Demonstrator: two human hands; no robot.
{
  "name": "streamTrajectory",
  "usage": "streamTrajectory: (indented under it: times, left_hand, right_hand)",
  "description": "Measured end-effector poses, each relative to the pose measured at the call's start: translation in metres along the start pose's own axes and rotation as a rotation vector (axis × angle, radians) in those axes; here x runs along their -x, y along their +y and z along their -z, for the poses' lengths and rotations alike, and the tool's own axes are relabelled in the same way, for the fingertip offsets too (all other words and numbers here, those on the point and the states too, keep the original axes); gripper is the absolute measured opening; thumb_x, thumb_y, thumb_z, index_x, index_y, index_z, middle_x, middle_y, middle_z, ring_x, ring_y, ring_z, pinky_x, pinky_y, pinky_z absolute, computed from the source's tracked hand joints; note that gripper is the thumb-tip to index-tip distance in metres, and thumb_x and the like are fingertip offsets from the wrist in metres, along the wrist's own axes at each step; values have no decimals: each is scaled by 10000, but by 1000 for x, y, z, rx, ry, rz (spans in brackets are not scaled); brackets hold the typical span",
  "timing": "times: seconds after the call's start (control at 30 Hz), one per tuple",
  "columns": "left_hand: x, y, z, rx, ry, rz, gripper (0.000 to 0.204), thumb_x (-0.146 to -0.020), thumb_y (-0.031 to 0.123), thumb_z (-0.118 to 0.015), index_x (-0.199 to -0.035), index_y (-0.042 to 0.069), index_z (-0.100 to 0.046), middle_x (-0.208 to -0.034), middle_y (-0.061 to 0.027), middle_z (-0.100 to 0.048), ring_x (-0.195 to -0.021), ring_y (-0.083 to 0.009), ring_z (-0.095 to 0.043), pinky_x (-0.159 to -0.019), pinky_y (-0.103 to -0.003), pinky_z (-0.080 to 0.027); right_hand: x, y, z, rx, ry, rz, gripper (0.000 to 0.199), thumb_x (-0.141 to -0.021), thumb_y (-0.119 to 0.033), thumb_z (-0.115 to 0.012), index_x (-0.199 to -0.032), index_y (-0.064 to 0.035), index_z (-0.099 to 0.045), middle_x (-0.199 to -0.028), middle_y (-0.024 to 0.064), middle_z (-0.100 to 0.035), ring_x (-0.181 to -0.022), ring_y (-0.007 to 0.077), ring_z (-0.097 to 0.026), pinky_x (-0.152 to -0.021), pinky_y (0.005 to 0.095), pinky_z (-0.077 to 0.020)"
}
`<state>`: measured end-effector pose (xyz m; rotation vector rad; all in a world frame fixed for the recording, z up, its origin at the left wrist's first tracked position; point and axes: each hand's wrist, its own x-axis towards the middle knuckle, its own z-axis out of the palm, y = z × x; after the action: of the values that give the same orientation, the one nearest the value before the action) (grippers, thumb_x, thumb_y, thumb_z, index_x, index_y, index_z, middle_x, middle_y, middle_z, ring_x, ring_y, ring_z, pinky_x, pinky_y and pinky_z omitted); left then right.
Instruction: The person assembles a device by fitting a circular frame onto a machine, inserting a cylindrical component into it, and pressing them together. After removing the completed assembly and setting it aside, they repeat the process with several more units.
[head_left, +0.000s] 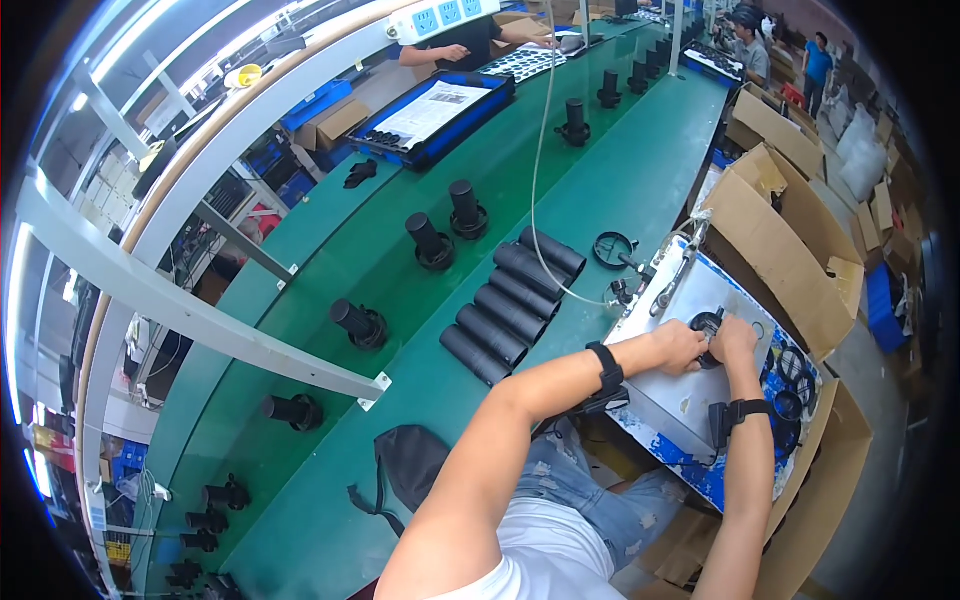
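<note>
My left hand (pixel 681 347) and my right hand (pixel 735 341) meet over a metal work plate (pixel 655 375). Between them is a black round plastic part (pixel 705 322), which the fingers of both hands grip from either side. How the fingertips sit on it is partly hidden. A metal clamp (pixel 680 275) lies along the far left edge of the plate. Several black plastic rings (pixel 790 405) are piled right of my right hand. On the green bench beyond the plate lies one more black ring (pixel 612 250).
Several black tubes (pixel 508 312) lie side by side left of the plate. Black flanged cylinders (pixel 465 210) stand along the green belt (pixel 400 285). Cardboard boxes (pixel 775 240) flank the right side. A thin hose (pixel 537 170) hangs down. A black bag (pixel 412 465) lies near my left arm.
</note>
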<state>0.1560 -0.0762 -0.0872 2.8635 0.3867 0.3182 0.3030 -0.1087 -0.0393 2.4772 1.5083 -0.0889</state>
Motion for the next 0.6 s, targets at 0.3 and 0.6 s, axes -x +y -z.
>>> streamTrajectory:
  times: [0.3, 0.6]
  left_hand:
    - [6, 15, -15, 34, 112, 62, 417, -830, 475, -613, -912, 69, -662, -916, -103, -638, -771, -277, -666, -631, -407, -523]
    - [36, 24, -26, 144, 386, 202, 336, -804, 356, -653, -1011, 92, -631, -993, -98, -619, -812, -286, -644, -661, -414, -505]
  right_hand:
    - [8, 13, -7, -6, 60, 94, 338, -725, -174, -651, -1033, -34, -636, -974, 209, -675, -951, 369, -647, -827, 440, -525]
    - [5, 12, -32, -231, 255, 184, 339, -774, -302, -662, -923, 0, -616, -931, 237, -664, -905, 424, -626, -763, 479, -507]
